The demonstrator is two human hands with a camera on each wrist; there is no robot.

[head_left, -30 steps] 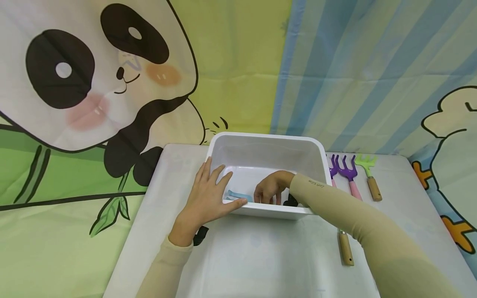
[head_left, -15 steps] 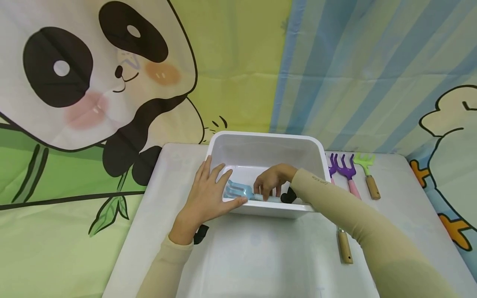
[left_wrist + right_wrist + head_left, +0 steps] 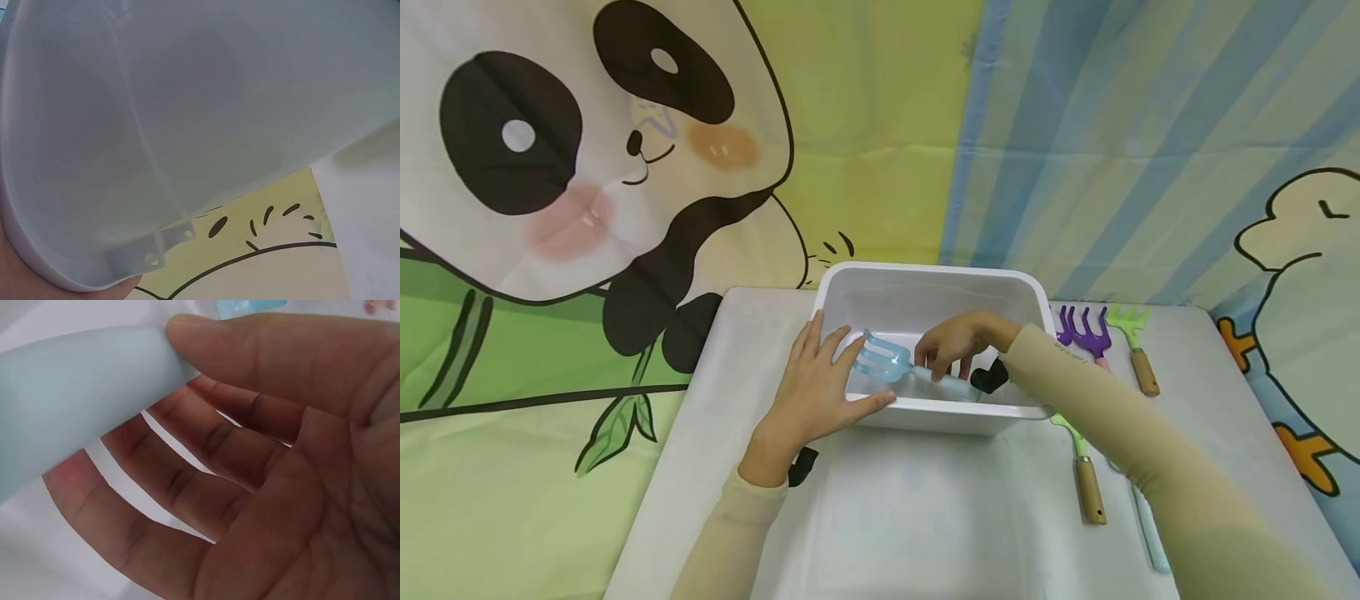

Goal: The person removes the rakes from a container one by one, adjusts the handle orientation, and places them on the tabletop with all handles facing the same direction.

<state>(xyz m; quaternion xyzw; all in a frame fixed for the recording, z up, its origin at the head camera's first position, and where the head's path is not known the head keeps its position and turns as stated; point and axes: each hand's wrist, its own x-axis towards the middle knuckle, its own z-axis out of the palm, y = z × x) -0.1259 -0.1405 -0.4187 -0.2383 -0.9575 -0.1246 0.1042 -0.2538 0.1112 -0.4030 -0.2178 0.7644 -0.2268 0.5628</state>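
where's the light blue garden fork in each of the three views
Head: the light blue garden fork sits mid-frame over the white bin, tines toward the left hand, handle pinched by the right hand.
Left wrist: not in it; only the bin's wall.
Right wrist: its pale handle fills the upper left, under the thumb.
Shared landmark: the white bin.

Pale blue hand rake (image 3: 901, 370) (tines up-left), tilted inside white plastic bin (image 3: 925, 293), handle pinched.

Head view high above the table (image 3: 925, 517), facing down; wrist views pressed close (shared: white bin (image 3: 925, 287)).
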